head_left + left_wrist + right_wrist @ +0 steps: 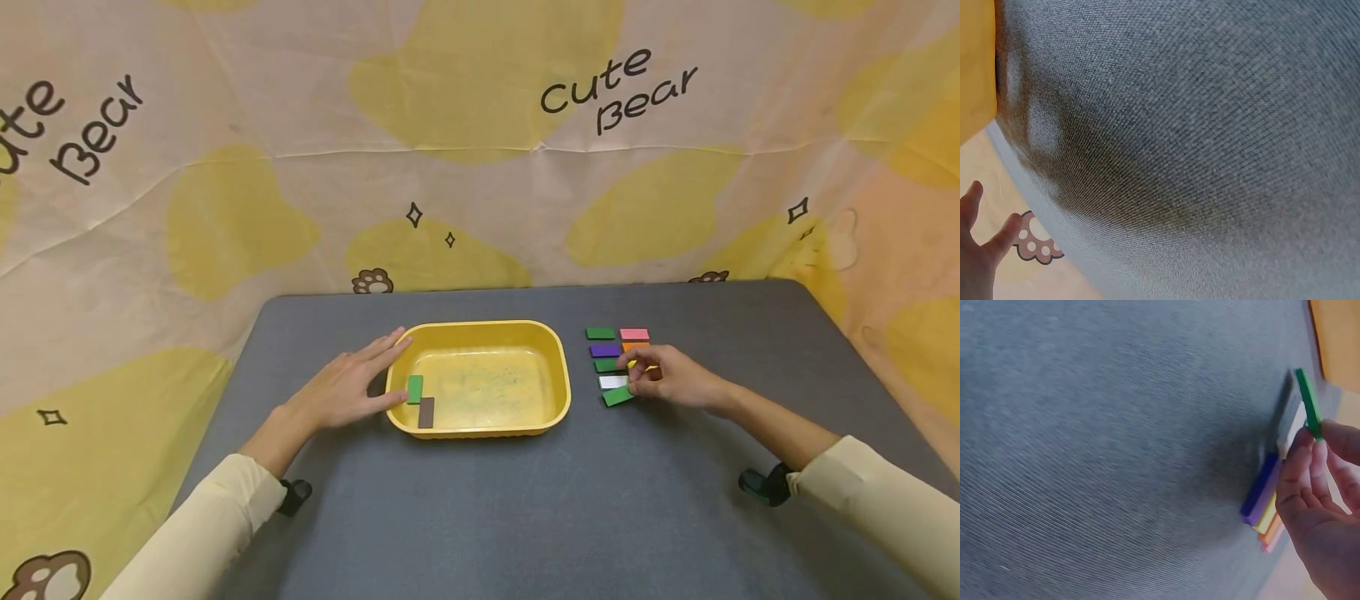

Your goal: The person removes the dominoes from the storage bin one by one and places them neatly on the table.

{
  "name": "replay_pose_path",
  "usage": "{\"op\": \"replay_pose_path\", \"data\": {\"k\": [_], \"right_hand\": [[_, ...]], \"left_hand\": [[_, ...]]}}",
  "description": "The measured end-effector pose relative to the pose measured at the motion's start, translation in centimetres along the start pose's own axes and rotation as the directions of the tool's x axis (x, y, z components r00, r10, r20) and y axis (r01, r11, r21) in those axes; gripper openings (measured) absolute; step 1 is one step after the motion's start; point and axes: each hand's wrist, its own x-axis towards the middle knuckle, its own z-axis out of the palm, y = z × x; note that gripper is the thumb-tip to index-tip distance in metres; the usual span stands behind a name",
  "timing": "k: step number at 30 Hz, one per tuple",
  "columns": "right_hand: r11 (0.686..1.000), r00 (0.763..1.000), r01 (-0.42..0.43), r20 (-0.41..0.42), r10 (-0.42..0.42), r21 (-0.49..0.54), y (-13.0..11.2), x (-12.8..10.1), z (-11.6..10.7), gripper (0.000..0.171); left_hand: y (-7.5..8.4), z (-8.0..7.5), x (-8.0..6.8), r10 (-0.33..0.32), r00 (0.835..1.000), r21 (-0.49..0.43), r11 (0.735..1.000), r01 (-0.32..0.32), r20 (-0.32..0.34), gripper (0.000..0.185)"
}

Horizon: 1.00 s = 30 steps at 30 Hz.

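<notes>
r hand fingers curled, pinching 1 green block at near end of the block cluster, rt of yellow tray. l hand flat, fingers straight, touching tray's left rim. tray holds 2 blocks: 1 green, 1 brown. 8 blocks visible on gray table.
</notes>
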Motion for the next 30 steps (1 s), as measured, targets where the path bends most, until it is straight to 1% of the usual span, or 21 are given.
{"op": "replay_pose_path", "data": {"k": [4, 10, 13, 19, 24, 30], "right_hand": [[1.000, 1.000, -0.005, -0.030, 0.005, -0.006, 0.4, -0.3, 0.3, 0.030], [0.999, 1.000, 0.005, -0.029, -0.006, -0.040, 0.6, -0.5, 0.8, 0.026], [0.998, 0.999, -0.002, -0.036, 0.000, -0.059, 0.5, -0.6, 1.0, 0.025], [0.997, 0.998, -0.009, -0.060, 0.004, -0.080, 0.5, -0.7, 1.4, 0.022], [0.994, 0.997, 0.007, -0.079, -0.015, -0.108, 0.3, -0.9, 1.5, 0.019], [0.988, 0.996, 0.005, -0.088, -0.019, -0.152, 0.0, -1.1, 1.3, 0.017]], "left_hand": [[0.0, -0.1, 0.0, 0.001, 1.000, -0.006, 1.000, -0.001, -0.001, 0.083], [0.0, -0.1, -0.1, -0.007, 1.000, -0.006, 1.000, 0.007, 0.008, 0.083], [0.0, -0.1, 0.0, -0.015, 1.000, -0.006, 1.000, 0.015, 0.014, 0.083], [-0.1, -0.1, 0.1, -0.009, 1.000, -0.005, 1.000, 0.009, 0.021, 0.084], [-0.1, 0.0, 0.1, -0.010, 1.000, -0.006, 1.000, 0.010, 0.021, 0.083], [-0.1, 0.0, 0.0, -0.011, 1.000, -0.001, 1.000, 0.011, 0.018, 0.083]]}}
